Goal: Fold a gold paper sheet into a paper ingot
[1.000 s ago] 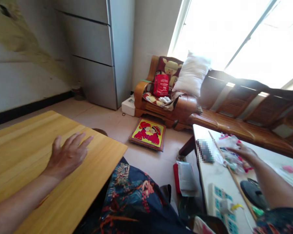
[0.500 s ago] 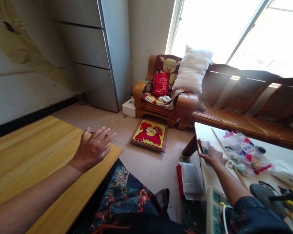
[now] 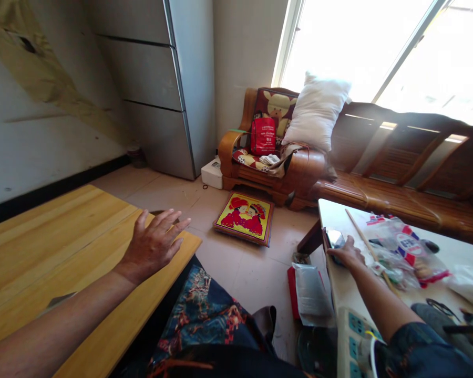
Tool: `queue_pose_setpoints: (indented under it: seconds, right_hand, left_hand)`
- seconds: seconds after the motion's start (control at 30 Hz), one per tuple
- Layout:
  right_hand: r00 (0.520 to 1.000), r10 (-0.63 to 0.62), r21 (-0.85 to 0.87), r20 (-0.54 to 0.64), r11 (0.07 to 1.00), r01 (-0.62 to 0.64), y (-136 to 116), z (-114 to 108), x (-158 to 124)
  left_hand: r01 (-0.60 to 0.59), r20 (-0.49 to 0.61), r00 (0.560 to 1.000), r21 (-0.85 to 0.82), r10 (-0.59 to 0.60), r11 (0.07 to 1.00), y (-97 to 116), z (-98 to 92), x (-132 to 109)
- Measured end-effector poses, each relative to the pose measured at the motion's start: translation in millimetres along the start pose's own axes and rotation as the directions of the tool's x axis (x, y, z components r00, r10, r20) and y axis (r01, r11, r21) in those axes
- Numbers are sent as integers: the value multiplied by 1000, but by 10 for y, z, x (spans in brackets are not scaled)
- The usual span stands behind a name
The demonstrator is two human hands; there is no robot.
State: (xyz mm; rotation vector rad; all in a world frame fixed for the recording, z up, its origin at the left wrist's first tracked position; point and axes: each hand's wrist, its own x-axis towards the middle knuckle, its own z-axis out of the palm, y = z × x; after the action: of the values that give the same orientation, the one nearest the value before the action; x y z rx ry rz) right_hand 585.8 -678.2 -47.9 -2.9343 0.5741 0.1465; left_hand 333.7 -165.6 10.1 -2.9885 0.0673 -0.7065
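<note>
My left hand (image 3: 152, 247), fingers apart and with nothing in it, hovers over or rests at the edge of the wooden table (image 3: 82, 220); I cannot tell whether it touches. My right hand (image 3: 349, 253) is at the near left edge of the white table (image 3: 327, 210), its fingers closed around the lower end of a dark phone (image 3: 335, 239) with a shiny screen. Beside the phone lies a thin wooden stick (image 3: 360, 231). Past it are crumpled clear plastic bags (image 3: 413, 249) with red and blue print. A power strip (image 3: 352, 336) lies near my right forearm.
A patterned cushion (image 3: 244, 218) lies on the floor between the tables. Below the white table's edge stands a red box (image 3: 292, 291) with a silvery packet (image 3: 310, 294). Farther back are a wooden armchair (image 3: 311, 170), a white pillow (image 3: 317, 110), a red bag (image 3: 263, 135) and a grey refrigerator (image 3: 157, 131).
The view has shifted slightly, so the room appears a little farther right. A dark shape now shows on the wooden table beside my left forearm. My right hand stays at the phone.
</note>
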Motion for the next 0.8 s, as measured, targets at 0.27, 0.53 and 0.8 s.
queue_pose_setpoints:
  seconds: [0.27,0.53,0.8]
  right_hand:
    - [914,-363,-23,-180,931,365,-125,-708,-203]
    - [524,-825,435,-214,400,807,-1543,-1153,-1497]
    - [77,-895,512,-438,-178,840,-2675,-745,-2992]
  left_hand:
    - [74,-23,996,-295,-85,953,266,-202,159]
    - [448,464,884,-875,-59,-183,1043,-343,364]
    - [-219,336,766,-665,-548,-714,841,-531,370]
